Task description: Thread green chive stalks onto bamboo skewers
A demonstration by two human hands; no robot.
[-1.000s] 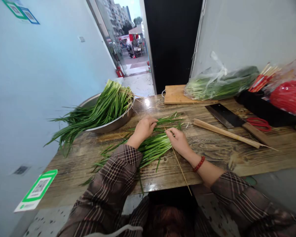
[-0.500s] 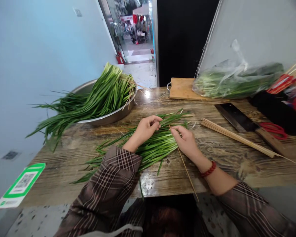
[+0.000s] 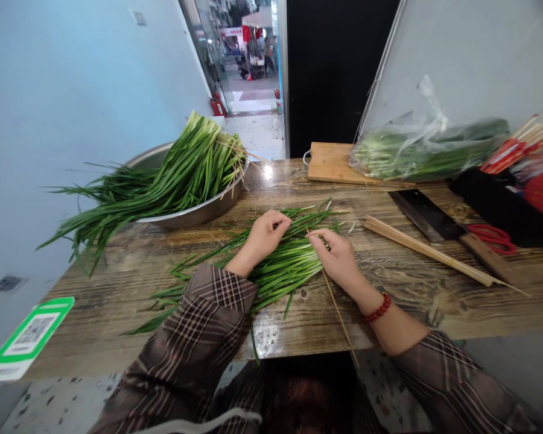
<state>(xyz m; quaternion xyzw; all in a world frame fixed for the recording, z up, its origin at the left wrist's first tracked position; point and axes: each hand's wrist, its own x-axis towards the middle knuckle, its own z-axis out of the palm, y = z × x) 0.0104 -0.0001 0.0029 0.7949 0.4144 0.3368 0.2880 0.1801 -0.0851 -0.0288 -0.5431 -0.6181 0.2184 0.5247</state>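
Long green chives (image 3: 280, 274) lie spread across the wooden table under both hands. My left hand (image 3: 266, 235) is over the upper part of the pile, thumb and fingertips pinched together; what they hold, if anything, is too small to make out. My right hand (image 3: 335, 253), with a red bead bracelet at the wrist, pinches a thin bamboo skewer (image 3: 339, 316) at the pale ends of the chives. The skewer's tip shows above the fingers, and its long end slants down past the table's front edge.
A metal basin (image 3: 194, 216) heaped with chives stands back left. A skewer bundle (image 3: 425, 250), a cleaver (image 3: 428, 214), red-handled scissors (image 3: 493, 238), a cutting board (image 3: 330, 163) and bagged greens (image 3: 425, 147) lie right. A QR-code card (image 3: 29, 337) is at left.
The view has shifted slightly, moving the table items a little left in the picture. My left fingertips have drawn together; my right hand keeps its pinch on the skewer.
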